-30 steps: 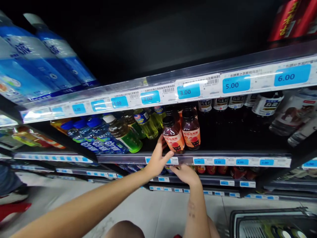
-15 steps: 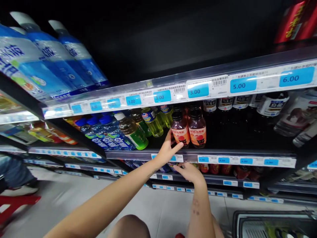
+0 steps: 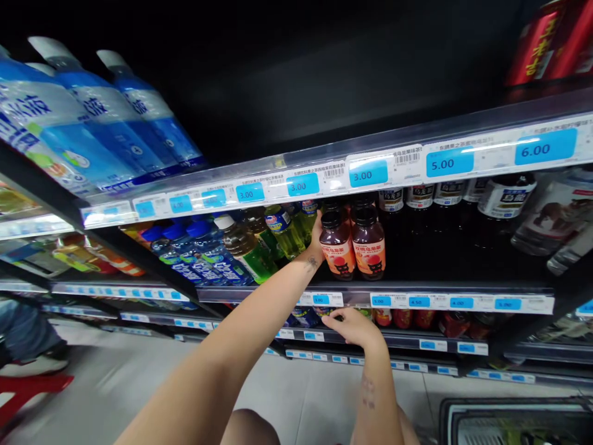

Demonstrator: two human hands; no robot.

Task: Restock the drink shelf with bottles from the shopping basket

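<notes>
Two dark-capped tea bottles with orange-pink labels, the left bottle (image 3: 337, 250) and the right bottle (image 3: 369, 247), stand upright side by side at the shelf's front. More dark-capped bottles show behind them. My left hand (image 3: 317, 238) reaches in along the left side of the left bottle. Most of its fingers are hidden behind that bottle, so their grip cannot be made out. Lower down, in front of the shelf edge, my right hand (image 3: 352, 326) hangs with loosely curved fingers, thumb and forefinger apart and nothing seen between them.
Yellow-green drink bottles (image 3: 283, 230) and a brown bottle with a white cap (image 3: 236, 244) stand left of my left arm. Dark oolong bottles (image 3: 504, 196) are at the right. A price-tagged shelf edge (image 3: 361, 173) runs overhead. A dark crate (image 3: 447, 405) sits at lower right.
My left hand has moved from the front of the left tea bottle deeper into the shelf, along its left side. The right hand has barely moved.
</notes>
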